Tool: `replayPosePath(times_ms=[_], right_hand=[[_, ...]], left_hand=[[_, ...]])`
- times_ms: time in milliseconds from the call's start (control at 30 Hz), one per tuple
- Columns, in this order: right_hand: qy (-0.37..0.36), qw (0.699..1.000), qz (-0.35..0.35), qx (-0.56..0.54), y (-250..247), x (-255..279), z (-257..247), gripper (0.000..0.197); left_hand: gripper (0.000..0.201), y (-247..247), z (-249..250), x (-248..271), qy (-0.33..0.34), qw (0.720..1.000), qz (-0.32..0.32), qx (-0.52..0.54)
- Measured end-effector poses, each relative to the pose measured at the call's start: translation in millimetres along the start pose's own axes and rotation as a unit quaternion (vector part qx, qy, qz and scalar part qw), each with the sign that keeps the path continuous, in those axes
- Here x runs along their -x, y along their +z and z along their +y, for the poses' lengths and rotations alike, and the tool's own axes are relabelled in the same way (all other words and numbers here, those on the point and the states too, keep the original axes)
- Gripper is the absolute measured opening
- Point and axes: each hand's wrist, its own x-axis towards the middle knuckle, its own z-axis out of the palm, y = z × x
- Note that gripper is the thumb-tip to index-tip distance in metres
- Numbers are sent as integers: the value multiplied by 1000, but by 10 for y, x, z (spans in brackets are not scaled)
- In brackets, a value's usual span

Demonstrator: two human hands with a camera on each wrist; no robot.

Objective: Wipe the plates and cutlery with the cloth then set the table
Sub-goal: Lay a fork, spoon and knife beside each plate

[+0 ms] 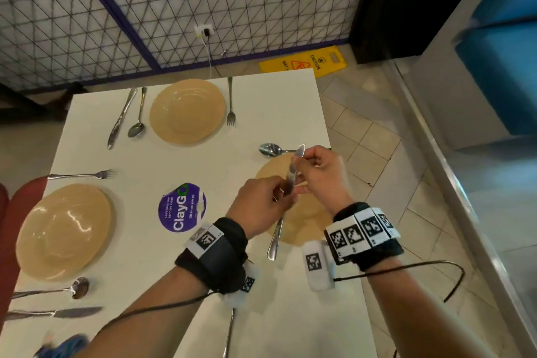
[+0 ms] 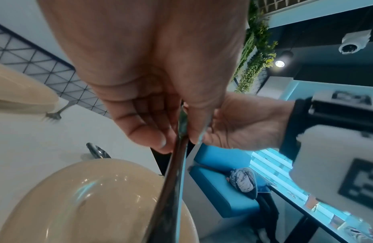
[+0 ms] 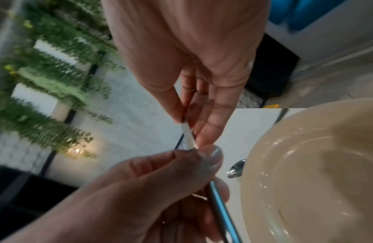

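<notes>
A table knife is held in the air over the right beige plate. My left hand grips its handle, whose end sticks out below the wrist. My right hand pinches the blade between thumb and fingers, and the tip points away from me. A spoon lies just beyond this plate. The blue cloth lies at the table's near left corner, away from both hands. Two more beige plates, one at the far side and one on the left, have cutlery beside them.
A purple round sticker marks the middle of the white table. One more utensil lies near the front edge. A yellow wet-floor sign lies on the floor behind the table. Tiled floor runs along the table's right edge.
</notes>
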Motion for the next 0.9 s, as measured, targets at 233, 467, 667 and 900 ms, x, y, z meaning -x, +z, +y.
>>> replayPosePath(times_ms=[233, 467, 667, 900], right_hand=[[-79, 996, -18, 30, 256, -16, -238, 21], [-56, 962, -120, 238, 156, -159, 99, 32], [-106, 958, -98, 248, 40, -595, 4, 11], [-88, 940, -95, 314, -207, -1241, -59, 14]], left_hand=[[20, -370, -45, -88, 5, 996, 84, 4], [13, -781, -39, -311, -65, 904, 154, 395], [20, -924, -195, -609, -102, 814, 130, 557], [15, -972, -757, -1019, -165, 791, 128, 574]])
